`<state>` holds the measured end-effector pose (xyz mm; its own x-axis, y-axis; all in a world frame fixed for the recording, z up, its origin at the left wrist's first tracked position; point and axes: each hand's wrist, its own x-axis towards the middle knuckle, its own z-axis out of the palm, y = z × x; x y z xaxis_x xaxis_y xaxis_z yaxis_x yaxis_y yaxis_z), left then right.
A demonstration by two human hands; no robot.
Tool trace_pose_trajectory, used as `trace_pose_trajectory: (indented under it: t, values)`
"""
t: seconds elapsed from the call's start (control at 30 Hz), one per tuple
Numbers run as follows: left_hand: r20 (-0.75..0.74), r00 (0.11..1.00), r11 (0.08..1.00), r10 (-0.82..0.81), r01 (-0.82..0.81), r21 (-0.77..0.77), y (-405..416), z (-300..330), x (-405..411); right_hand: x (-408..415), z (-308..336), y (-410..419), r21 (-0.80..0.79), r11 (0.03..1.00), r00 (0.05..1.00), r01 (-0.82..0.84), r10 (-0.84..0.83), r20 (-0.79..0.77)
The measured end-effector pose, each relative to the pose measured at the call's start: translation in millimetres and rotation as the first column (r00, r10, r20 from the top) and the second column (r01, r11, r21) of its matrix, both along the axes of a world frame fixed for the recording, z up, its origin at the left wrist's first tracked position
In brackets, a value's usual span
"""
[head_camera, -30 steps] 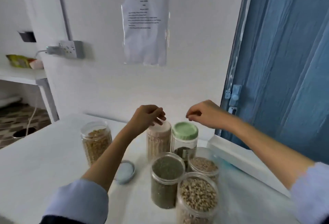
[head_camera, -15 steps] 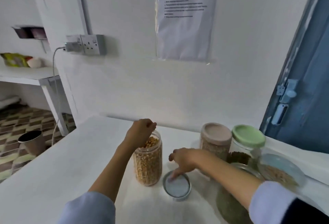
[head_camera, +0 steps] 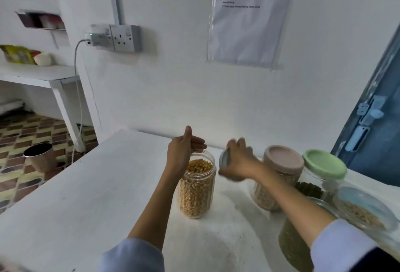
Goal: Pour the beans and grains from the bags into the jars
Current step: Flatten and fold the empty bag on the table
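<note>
Corn jar (head_camera: 197, 187) open, nearly full; left hand (head_camera: 184, 152) open above rim; right hand (head_camera: 238, 163) grips lid (head_camera: 224, 158).

Yellow corn in clear jar (head_camera: 197, 189); pink lid (head_camera: 284, 157); green lid (head_camera: 324, 163); white table (head_camera: 75, 196); blue door (head_camera: 376, 120); brown-patterned floor tiles (head_camera: 32, 129).

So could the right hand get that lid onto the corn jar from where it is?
Probably yes. The right hand holds the grey lid just beside the corn jar, whose mouth is open. The left hand rests at the rim's far-left edge, fingers straight, and may need to shift slightly.
</note>
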<state>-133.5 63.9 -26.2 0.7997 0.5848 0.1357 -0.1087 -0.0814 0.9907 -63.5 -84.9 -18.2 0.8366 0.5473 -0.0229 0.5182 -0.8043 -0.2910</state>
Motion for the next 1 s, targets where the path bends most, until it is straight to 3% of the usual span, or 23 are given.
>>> trace_pose_trajectory:
  t: [0.07,0.13,0.17,0.23,0.37,0.53,0.63,0.77,1.0]
  values:
    - [0.022,0.999,0.999,0.036,-0.035,-0.027,-1,0,-1,5,18,6,0.411,0.907,0.993,0.090,-0.115,0.036]
    - [0.022,0.999,0.999,0.049,-0.049,-0.018,-1,0,0,1,27,14,0.782,0.606,0.988,0.149,-0.127,-0.089]
    - [0.017,0.999,0.999,0.047,-0.047,-0.001,-1,0,0,-3,26,17,0.864,0.464,0.980,0.196,-0.065,-0.188]
    - [0.017,0.999,0.999,0.037,-0.037,0.007,1,0,-2,-14,12,26,0.876,0.363,0.923,0.319,0.089,-0.373]
    - [0.054,0.998,0.993,0.017,-0.010,-0.115,5,6,-11,-34,-25,37,0.814,0.366,0.776,0.452,0.288,-0.560]
    - [-0.011,0.988,0.982,-0.157,0.154,-0.110,14,-19,-23,-31,-39,31,0.888,0.218,0.786,0.406,0.412,-0.461]
    - [0.071,0.975,0.964,-0.213,0.221,-0.146,10,-31,-28,-31,-39,27,0.907,0.285,0.808,0.311,0.423,-0.410]
    - [0.104,0.980,0.963,-0.168,0.186,-0.193,7,-32,-30,-39,-41,28,0.910,0.370,0.820,0.188,0.451,-0.353]
    - [0.111,0.980,0.963,-0.166,0.185,-0.195,8,-42,-31,-37,-44,26,0.912,0.376,0.809,0.163,0.478,-0.342]
